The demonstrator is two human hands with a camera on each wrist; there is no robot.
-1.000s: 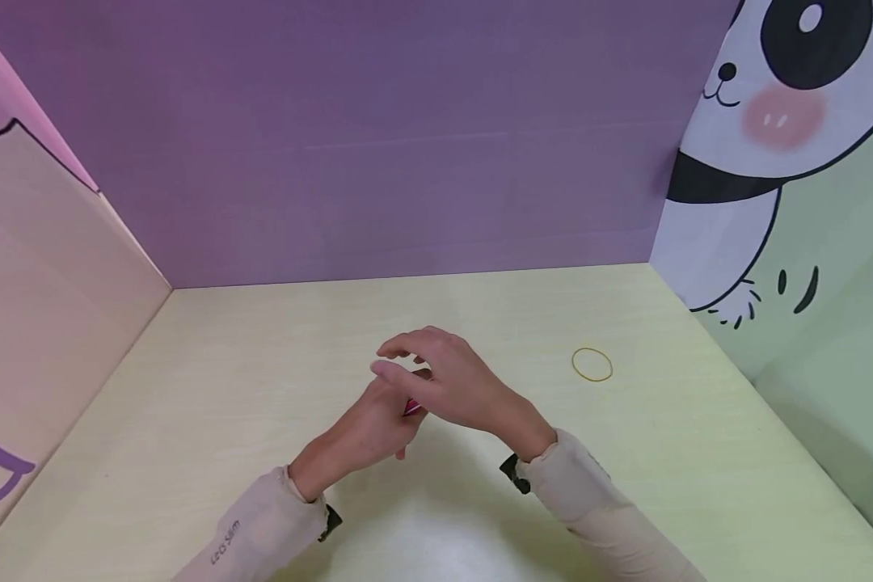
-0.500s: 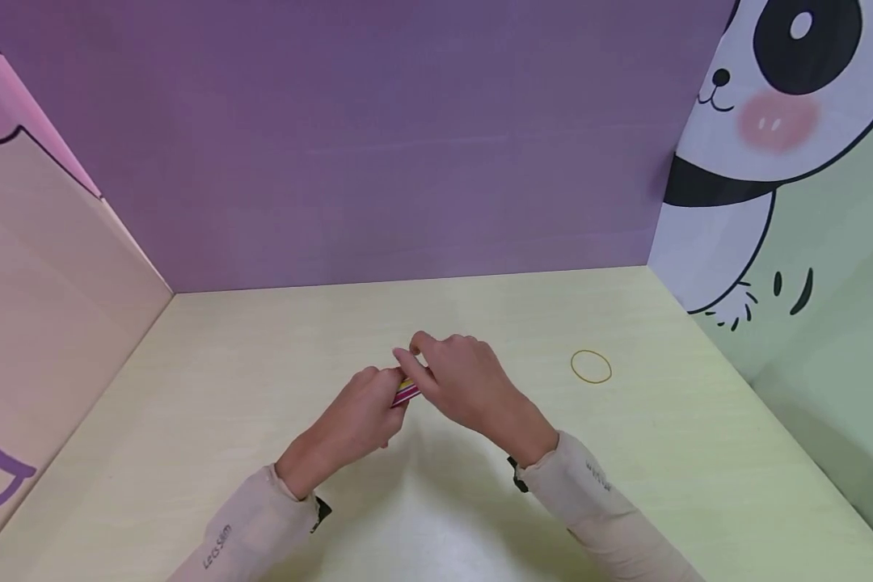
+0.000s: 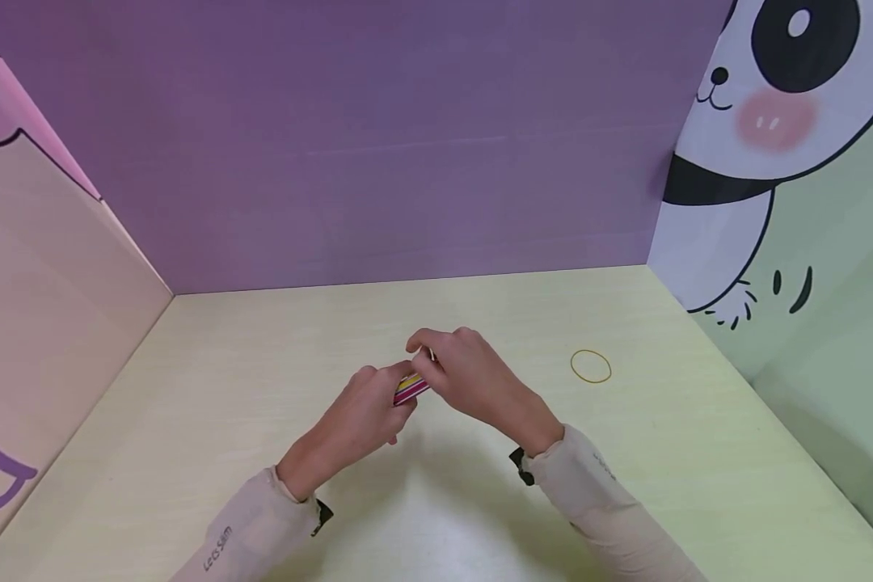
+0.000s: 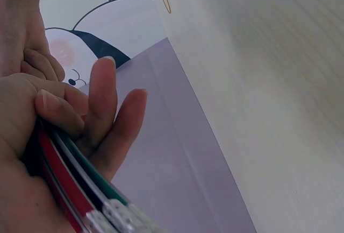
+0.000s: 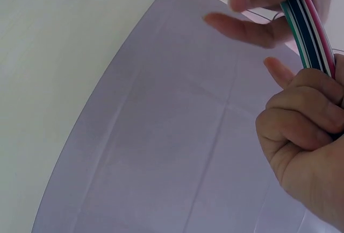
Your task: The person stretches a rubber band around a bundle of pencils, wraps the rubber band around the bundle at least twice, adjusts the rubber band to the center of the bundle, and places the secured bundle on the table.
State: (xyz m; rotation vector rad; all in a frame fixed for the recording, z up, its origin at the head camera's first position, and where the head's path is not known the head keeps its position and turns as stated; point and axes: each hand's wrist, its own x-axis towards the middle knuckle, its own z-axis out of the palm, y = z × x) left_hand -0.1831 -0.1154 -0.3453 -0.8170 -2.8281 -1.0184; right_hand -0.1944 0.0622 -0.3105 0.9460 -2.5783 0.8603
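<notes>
My left hand grips a bundle of slim coloured sticks, possibly pens. Red, green and dark strips with pale, shiny ends show on the bundle in the left wrist view. Some fingers of that hand stick out past it. At the bundle's other side, my right hand has its fingers curled. In the right wrist view the right hand closes round the lower visible part of the bundle. The part inside both palms is hidden.
A thin yellow rubber band lies as a loop on the pale tabletop, right of the hands. A purple panel closes off the back. Side panels stand left and right, the right one with a panda drawing.
The hands have drawn slightly apart, uncovering the striped bundle between them. My right fingers have curled inward at its end. The loose rubber band stays in place.
</notes>
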